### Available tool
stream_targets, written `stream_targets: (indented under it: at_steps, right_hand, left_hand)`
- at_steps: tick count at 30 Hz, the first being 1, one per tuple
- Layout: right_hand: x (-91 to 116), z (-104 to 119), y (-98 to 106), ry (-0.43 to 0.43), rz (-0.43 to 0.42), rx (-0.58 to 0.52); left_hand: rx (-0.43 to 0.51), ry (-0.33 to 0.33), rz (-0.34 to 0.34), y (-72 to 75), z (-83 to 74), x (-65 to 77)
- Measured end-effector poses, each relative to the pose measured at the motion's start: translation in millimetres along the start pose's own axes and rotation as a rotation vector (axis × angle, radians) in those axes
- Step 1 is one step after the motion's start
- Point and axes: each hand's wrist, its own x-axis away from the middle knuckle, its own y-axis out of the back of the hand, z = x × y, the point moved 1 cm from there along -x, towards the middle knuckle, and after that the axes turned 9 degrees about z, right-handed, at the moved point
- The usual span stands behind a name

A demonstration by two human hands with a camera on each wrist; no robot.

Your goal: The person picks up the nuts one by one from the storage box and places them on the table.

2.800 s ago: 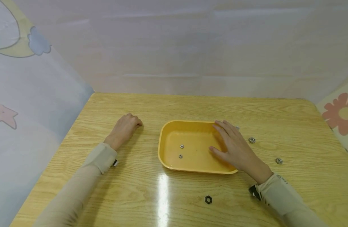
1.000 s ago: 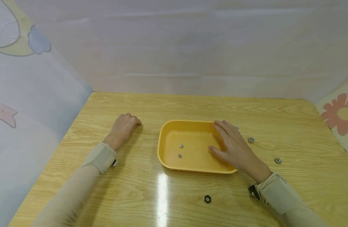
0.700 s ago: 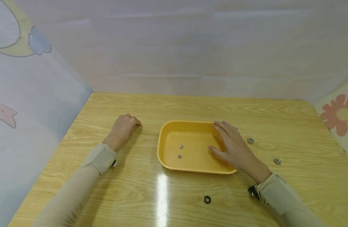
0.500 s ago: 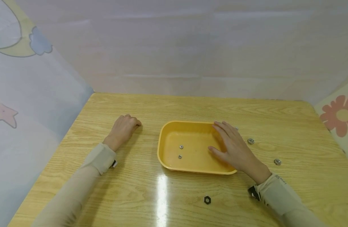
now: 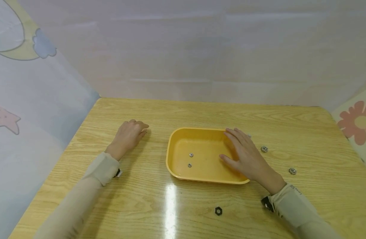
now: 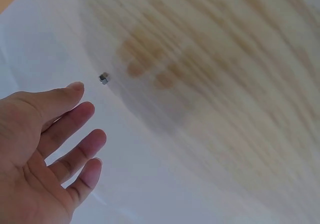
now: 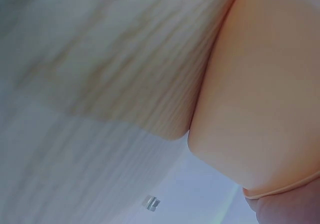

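Note:
A shallow yellow tray (image 5: 183, 175) sits mid-table with two small silver nuts (image 5: 191, 155) on its floor. My right hand (image 5: 245, 156) lies flat over the tray's right side, fingers straight, thumb inside the tray. My left hand (image 5: 128, 136) rests on the wood left of the tray and holds nothing. In the left wrist view its fingers (image 6: 70, 134) are spread and relaxed, with a small silver nut (image 6: 104, 77) beyond them. The right wrist view shows the tray's wall (image 7: 260, 99) close up and one small nut (image 7: 152, 202).
Loose silver nuts lie on the table (image 5: 320, 139) right of the tray: one (image 5: 264, 149) near my right fingers, one (image 5: 292, 171) farther right. A black nut (image 5: 218, 210) lies near the front edge. Pale curtains close off the back and both sides.
My left hand's fingers have uncurled a little and now lie looser on the table. The right hand, the tray and the nuts have not moved.

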Motion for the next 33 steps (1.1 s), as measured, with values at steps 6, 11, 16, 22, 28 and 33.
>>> stream_targets:
  at_steps: [6,11,16,22,28,33]
  right_hand:
    - [0,0,0,0.005,-0.007,0.008]
    - [0,-1,0,0.02,-0.021,0.013]
    - [0,0,0,0.028,-0.026,0.012]
    - [0,-1,0,0.035,-0.032,0.015]
    - [0,-2,0,0.029,-0.031,0.014]
    - [1,-2,1,0.029,-0.033,0.018]
  left_hand:
    - [0.009,-0.047,-0.059,5.6,-5.5,1.5]
    - [0.021,-0.089,-0.116,9.5,-11.2,2.2]
    - [0.013,-0.106,-0.144,11.3,-15.7,1.8]
    - [0.033,-0.161,-0.196,15.2,-22.2,1.0]
    - [0.028,-0.19,-0.226,19.0,-29.4,0.5]
    - [0.033,-0.211,-0.248,21.7,-35.2,-0.3]
